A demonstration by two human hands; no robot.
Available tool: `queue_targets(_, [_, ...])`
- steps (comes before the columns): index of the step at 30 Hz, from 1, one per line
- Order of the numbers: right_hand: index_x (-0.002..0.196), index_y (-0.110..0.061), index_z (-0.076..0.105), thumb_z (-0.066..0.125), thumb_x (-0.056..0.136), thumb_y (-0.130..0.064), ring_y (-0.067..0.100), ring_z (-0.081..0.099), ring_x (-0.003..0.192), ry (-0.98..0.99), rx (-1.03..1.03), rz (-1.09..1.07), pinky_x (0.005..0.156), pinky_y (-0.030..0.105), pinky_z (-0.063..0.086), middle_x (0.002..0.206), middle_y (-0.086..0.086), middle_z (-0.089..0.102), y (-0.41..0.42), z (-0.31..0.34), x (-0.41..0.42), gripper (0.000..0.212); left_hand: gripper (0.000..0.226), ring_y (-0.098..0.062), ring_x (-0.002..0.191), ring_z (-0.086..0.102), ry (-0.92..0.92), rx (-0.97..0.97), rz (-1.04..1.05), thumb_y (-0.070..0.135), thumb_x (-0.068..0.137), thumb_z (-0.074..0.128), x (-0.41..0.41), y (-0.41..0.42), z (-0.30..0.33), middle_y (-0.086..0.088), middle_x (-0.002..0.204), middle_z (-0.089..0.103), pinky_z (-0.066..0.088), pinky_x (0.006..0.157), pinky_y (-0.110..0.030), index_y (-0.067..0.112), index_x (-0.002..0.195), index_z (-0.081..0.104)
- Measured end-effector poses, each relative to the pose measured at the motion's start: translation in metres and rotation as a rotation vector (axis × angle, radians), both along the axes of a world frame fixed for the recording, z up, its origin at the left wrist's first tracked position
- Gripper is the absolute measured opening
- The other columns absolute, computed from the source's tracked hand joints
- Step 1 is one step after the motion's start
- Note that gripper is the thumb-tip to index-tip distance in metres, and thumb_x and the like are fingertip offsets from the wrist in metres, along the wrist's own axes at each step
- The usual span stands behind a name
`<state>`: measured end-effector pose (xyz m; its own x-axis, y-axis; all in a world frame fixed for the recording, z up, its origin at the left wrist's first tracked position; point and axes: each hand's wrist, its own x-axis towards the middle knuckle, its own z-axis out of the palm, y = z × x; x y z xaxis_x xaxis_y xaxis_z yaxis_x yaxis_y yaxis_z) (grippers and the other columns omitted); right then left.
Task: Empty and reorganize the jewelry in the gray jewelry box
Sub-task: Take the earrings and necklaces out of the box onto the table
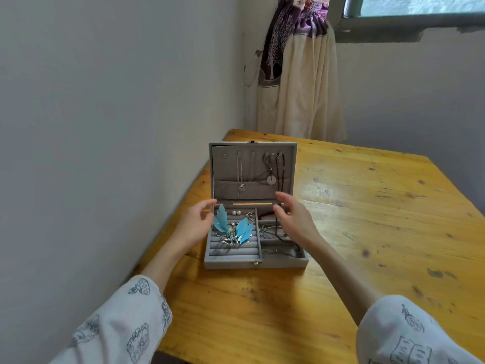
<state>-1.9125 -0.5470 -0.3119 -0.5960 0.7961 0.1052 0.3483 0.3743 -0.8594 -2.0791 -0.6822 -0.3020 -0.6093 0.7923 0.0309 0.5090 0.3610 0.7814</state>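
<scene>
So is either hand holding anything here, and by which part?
Nothing is held. The left hand and right hand hover open over the gray jewelry box, fingers relaxed, near the hinge edge.

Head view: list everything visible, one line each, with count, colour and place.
jewelry box: one, gray, open, table's near left part
blue feather ornament: one, blue and silver, box's left compartment
pearl earrings: two, white, behind the feathers
necklaces: several, silver and dark, hanging inside lid
table: one, yellow wood
curtain: one, cream and purple, far corner
left hand: open, at box's left edge
right hand: open, over right compartments
</scene>
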Motion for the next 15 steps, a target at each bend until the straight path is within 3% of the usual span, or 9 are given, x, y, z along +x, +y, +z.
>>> queue_targets(5, [0.125, -0.016, 0.056, 0.049, 0.094, -0.016, 0.015, 0.05, 0.113, -0.164, 0.241, 0.142, 0.093, 0.024, 0.04, 0.122, 0.002, 0.057, -0.039, -0.018, -0.004, 0.032, 0.034, -0.013, 0.116, 0.045, 0.158, 0.021, 0.008, 0.008, 0.092, 0.049, 0.01, -0.032, -0.026, 0.0, 0.127, 0.048, 0.039, 0.099, -0.027, 0.022, 0.122, 0.055])
queue_targets(10, [0.115, -0.02, 0.06, 0.055, 0.09, -0.029, 0.017, 0.047, 0.105, -0.26, 0.469, 0.221, 0.09, 0.031, 0.037, 0.112, -0.002, 0.057, -0.064, -0.029, -0.023, 0.026, 0.031, -0.003, 0.106, 0.037, 0.378, 0.039, -0.073, 0.012, 0.089, 0.055, 0.015, -0.038, -0.04, 0.005, 0.112, 0.052, 0.03, 0.091, -0.015, 0.024, 0.118, 0.059])
queue_targets(15, [0.108, -0.016, 0.056, 0.058, 0.087, -0.034, 0.018, 0.045, 0.105, -0.272, 0.56, 0.18, 0.09, 0.031, 0.031, 0.11, -0.001, 0.055, -0.071, -0.035, -0.032, 0.028, 0.029, -0.012, 0.108, 0.043, 0.523, 0.052, -0.082, 0.02, 0.087, 0.059, 0.012, -0.033, -0.043, 0.005, 0.106, 0.061, 0.03, 0.088, -0.019, 0.024, 0.116, 0.063])
